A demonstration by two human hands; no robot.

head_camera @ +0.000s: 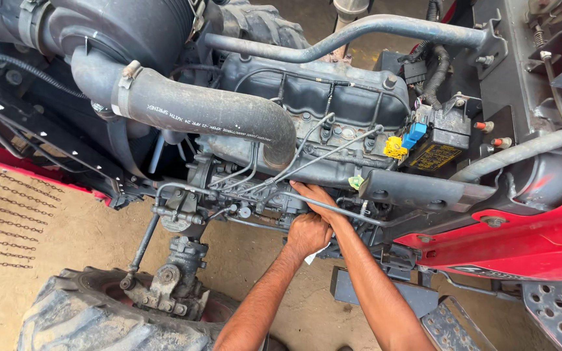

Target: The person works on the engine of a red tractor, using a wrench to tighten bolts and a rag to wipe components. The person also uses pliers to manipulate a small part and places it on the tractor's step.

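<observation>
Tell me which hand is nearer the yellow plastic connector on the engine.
Right. The right hand lies flat on the engine, below-left of the yellow plastic connector; the left hand sits lower, farther away.

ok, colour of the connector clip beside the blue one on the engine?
Yellow connector clip, right beside the blue one; head view shows it.

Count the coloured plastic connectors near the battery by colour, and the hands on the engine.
Yellow connector: 1
Blue connector: 1
Hands on the engine: 2, left hand, right hand
Total: 4
</observation>
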